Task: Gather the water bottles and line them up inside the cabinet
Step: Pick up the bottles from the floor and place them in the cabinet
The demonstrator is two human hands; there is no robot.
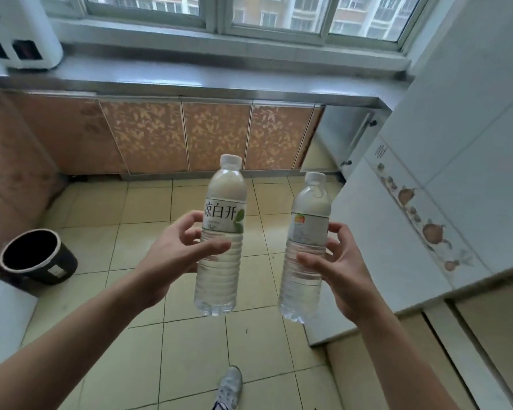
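Observation:
I hold two clear water bottles upright in front of me above the tiled floor. My left hand [172, 253] grips the left bottle [222, 232] at its middle; it has a white cap and a white label with a green leaf. My right hand [342, 267] grips the right bottle [304, 250], which has a white cap and a pale label with an orange mark. The two bottles are apart, about a hand's width between them. A low cabinet [214, 137] with orange leaf-patterned doors runs under the counter ahead; all its doors appear shut.
A steel-edged counter [190, 84] lies below the window. A black waste bin [36, 258] stands on the floor at left. A white tiled counter [412, 226] juts in on the right. A white appliance [21, 31] sits top left. My shoe [230, 386] shows below.

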